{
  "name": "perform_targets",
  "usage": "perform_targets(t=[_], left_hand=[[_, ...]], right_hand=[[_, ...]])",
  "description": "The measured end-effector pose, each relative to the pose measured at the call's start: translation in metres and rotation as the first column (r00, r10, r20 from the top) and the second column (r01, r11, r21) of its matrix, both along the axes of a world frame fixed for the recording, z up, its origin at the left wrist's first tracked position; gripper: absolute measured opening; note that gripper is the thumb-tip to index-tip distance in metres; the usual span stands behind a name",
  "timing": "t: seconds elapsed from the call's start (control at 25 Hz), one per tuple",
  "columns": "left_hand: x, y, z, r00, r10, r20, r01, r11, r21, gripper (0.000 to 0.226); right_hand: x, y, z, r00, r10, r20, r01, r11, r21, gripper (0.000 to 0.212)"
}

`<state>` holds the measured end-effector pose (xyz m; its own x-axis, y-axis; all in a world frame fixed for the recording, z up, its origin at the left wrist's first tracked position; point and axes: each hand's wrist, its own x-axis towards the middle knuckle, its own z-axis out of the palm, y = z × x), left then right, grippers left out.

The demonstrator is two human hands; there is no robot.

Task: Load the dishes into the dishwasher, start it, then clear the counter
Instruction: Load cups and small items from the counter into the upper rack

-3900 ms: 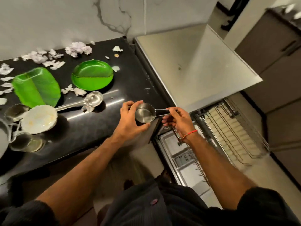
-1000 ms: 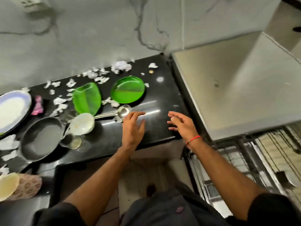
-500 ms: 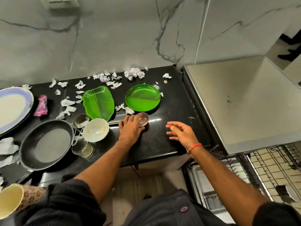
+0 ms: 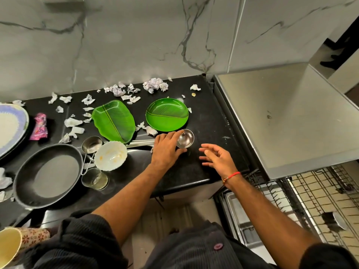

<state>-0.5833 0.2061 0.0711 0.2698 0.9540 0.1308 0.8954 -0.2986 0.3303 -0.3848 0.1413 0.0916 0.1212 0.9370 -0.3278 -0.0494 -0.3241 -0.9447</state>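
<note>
the left hand [image 4: 167,147] lies over the steel ladle [image 4: 185,138] on the black counter [image 4: 206,123], fingers curled round the neck beside its bowl, just near of the round green plate [image 4: 167,115]. the right hand [image 4: 217,159] hovers to the right, fingers spread and holding nothing. the dishwasher rack [image 4: 310,195] stands pulled out at the near right.

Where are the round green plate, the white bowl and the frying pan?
Round green plate [image 4: 167,114]: head view, on its middle.
White bowl [image 4: 111,155]: head view, on its stained inside.
Frying pan [image 4: 50,172]: head view, on its grey cooking surface.
</note>
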Motion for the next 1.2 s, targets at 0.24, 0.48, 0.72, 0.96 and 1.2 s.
perform_targets(t=[0.24,0.48,0.72,0.96,1.2], left_hand=[[-0.014,0.001,-0.017,0.998,-0.046,0.031,0.049,0.992,-0.114,0.070],[-0.052,-0.020,0.000,0.990,0.142,0.025,-0.142,0.989,0.028,0.063],[-0.133,-0.052,0.007,0.804,0.562,-0.192,-0.568,0.823,0.030,0.055],[-0.134,-0.052,0.027,0.794,0.565,-0.224,-0.575,0.818,0.026,0.022],[-0.062,-0.032,0.083,0.457,0.464,0.759,-0.176,0.883,-0.434,0.013]], right_hand=[[0.008,0.001,0.000,1.000,-0.025,-0.009,0.025,1.000,0.007,0.021],[-0.032,0.012,0.003,0.997,0.069,-0.021,-0.067,0.994,0.085,0.022],[-0.083,0.008,0.009,0.953,0.304,-0.008,-0.299,0.940,0.163,0.024],[-0.084,0.002,0.013,0.937,0.349,-0.003,-0.342,0.921,0.189,0.025],[-0.040,-0.003,0.028,0.976,0.213,-0.049,-0.192,0.945,0.265,0.042]])
